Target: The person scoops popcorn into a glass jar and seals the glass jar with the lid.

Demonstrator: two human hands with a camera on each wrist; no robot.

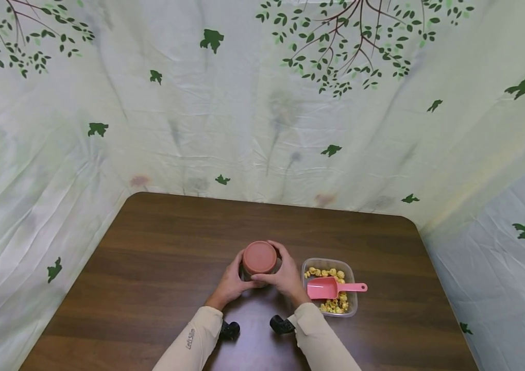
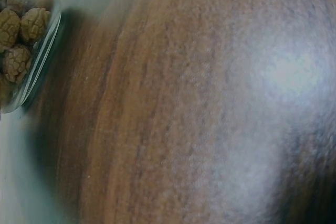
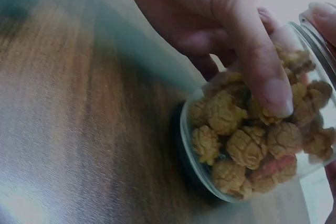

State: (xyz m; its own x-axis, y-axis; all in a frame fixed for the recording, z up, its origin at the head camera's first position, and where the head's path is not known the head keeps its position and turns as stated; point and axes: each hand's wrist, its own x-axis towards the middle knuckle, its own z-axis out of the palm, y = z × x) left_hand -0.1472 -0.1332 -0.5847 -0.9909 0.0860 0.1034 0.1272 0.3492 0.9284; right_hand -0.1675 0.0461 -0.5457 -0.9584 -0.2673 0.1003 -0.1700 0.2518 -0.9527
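Note:
Between my two hands stands a clear jar of caramel popcorn with a dull red lid. My left hand grips the jar from the left; in the right wrist view its thumb presses the clear wall. From the right, my right hand curls round the jar near its lid, thumb at the near side. At the right edge of the right wrist view a fingertip touches the rim; whose it is I cannot tell. The left wrist view catches only part of a clear vessel of popcorn, neither hand.
Close to the right hand sits a clear plastic box with popcorn inside. A pink scoop lies across it, handle jutting over the right rim. Brown wooden tabletop lies beneath; a leaf-patterned cloth hangs behind.

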